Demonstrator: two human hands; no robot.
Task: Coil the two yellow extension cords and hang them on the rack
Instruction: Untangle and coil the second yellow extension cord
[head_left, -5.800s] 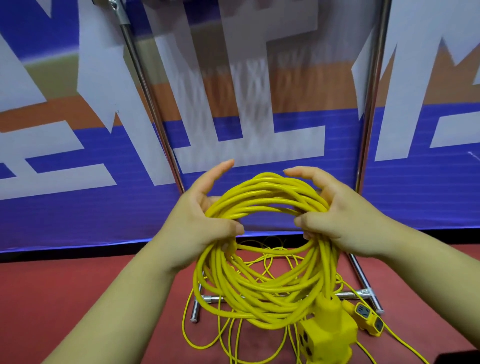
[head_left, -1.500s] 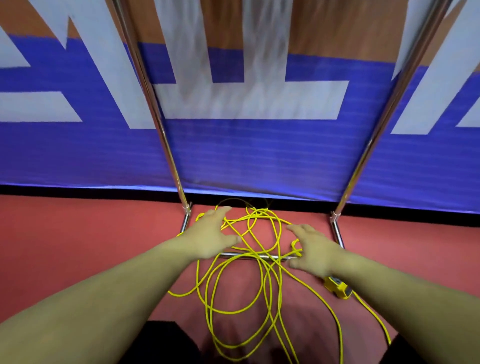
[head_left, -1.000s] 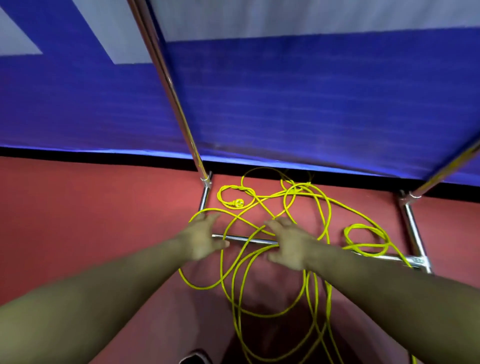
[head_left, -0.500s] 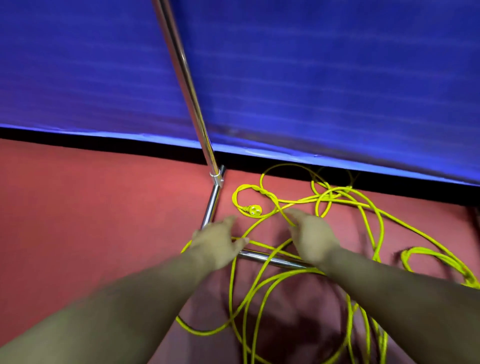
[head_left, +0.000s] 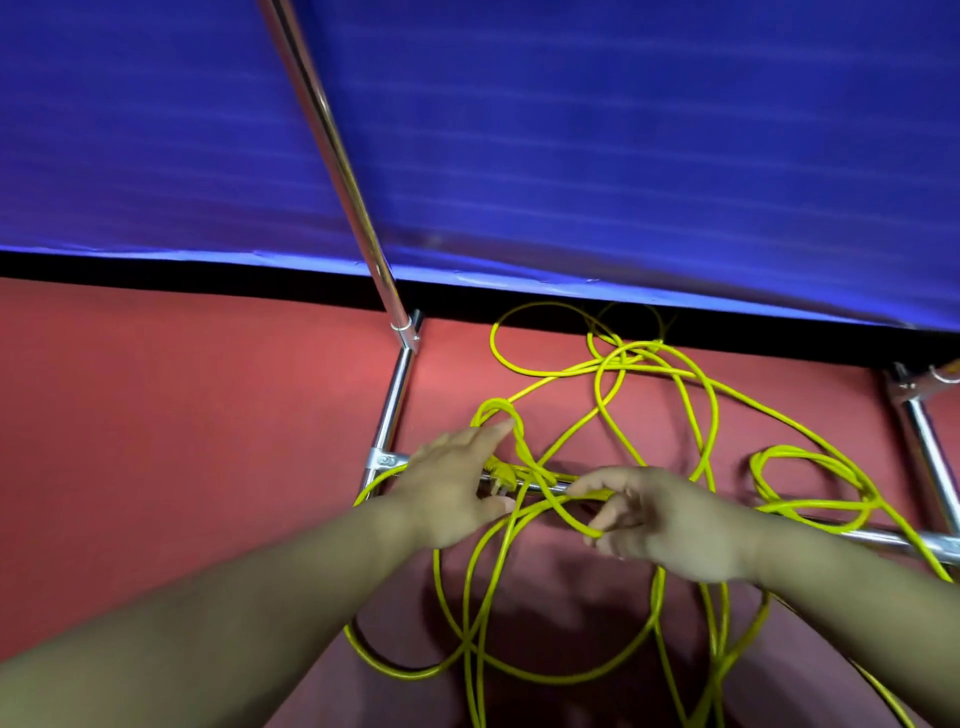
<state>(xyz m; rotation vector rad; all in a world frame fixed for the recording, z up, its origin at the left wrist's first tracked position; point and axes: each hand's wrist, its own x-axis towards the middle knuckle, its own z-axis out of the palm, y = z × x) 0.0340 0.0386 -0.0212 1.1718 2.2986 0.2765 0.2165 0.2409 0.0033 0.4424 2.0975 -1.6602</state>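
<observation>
Hands have moved in on the loose cord (head_left: 623, 358), tangled on the floor (head_left: 208, 415) across the rack bar (head_left: 857, 538). Left hand (head_left: 457, 483) is spread over the plug (head_left: 503, 475), right hand (head_left: 670, 519) pinching a strand. Second coil likely starting.

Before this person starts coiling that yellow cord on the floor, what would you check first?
1. Right hand has a strand: ok, its fingers curl round a strand of the yellow cord.
2. Plug end found: ok, the plug lies right beside the left hand.
3. Left hand grips the plug: cannot tell.
4. Cord clear of the rack: not ok, several strands cross the bottom bar.
5. Cord untangled: not ok, loose loops overlap on the red floor.
6. Cord's other end located: cannot tell, it is out of view.
</observation>
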